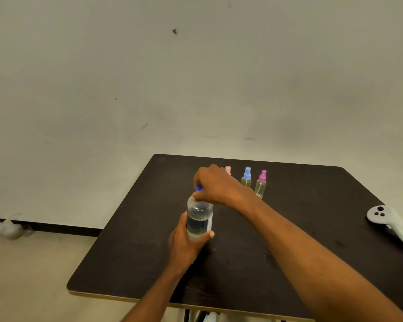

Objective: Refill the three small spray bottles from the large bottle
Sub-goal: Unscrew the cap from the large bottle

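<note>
The large bottle (199, 218) stands upright mid-counter (130, 252), left hand (186, 242) wrapped around its lower body, right hand's (215, 185) fingers closed over its blue cap (198, 188); three small spray bottles (246, 177) line the far edge

The left hand (186, 242) gripped the large bottle (199, 218) upright on the dark table (277, 228); the right hand (215, 185) covered its blue cap (198, 188).

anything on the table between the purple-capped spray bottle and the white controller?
Nothing: in the head view only bare dark table lies between the purple-capped spray bottle and the white controller.
</note>
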